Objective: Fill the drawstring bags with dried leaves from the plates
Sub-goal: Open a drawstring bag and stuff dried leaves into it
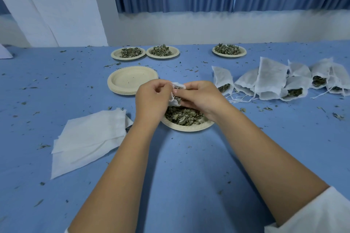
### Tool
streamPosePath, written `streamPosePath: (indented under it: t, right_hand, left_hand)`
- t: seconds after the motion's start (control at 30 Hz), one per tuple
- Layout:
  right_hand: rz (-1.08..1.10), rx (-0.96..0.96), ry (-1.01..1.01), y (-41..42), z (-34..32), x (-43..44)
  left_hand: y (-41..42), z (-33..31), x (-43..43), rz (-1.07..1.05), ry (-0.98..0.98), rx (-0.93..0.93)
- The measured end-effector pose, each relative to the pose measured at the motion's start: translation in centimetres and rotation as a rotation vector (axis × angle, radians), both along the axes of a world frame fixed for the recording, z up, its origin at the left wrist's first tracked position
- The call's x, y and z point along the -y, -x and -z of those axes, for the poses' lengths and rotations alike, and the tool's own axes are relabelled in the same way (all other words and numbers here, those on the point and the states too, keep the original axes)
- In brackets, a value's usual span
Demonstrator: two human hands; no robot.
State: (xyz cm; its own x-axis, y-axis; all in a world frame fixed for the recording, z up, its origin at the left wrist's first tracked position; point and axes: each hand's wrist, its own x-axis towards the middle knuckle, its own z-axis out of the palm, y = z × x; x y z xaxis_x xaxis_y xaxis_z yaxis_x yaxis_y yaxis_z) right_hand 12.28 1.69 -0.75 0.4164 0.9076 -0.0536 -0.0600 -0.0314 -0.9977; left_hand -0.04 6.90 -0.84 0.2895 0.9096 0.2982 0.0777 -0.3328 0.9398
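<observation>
A small white drawstring bag (177,94) hangs above a paper plate (186,128) heaped with dried leaves (182,116). My left hand (151,98) grips the bag's left side with curled fingers. My right hand (200,95) pinches the bag's mouth from the right, with some leaves at its fingertips. Most of the bag is hidden between the two hands. Both hands hover over the plate's far half.
A pile of flat empty bags (89,136) lies at the left. Several filled bags (270,81) lie at the right with loose strings. A stack of empty plates (132,80) sits behind, and three leaf-filled plates (162,52) stand farther back. Leaf crumbs dot the blue table (180,166).
</observation>
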Motion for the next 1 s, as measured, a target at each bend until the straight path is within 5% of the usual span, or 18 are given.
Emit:
streamPosePath:
  t: [0.2,0.5,0.7,0.83,1.0]
  right_hand:
    - [0.251,0.447,0.080,0.1,0.8,-0.2]
    - [-0.154,0.123,0.139,-1.2,-1.4,0.7]
    - [0.111,0.463,0.082,-0.2,0.3,-0.1]
    - [0.066,0.543,0.039,-1.2,-0.6,0.2]
    - [-0.081,1.032,0.144,-2.8,-1.4,1.2]
  left_hand:
    - [-0.6,0.6,0.7,0.048,-0.199,-0.173]
    - [-0.1,0.5,-0.1,-0.060,-0.182,-0.106]
    - [-0.5,0.7,0.3,0.032,-0.188,-0.149]
    - [0.2,0.7,-0.3,-0.104,-0.232,-0.152]
    - [1.1,0.7,-1.1,-0.218,-0.228,-0.132]
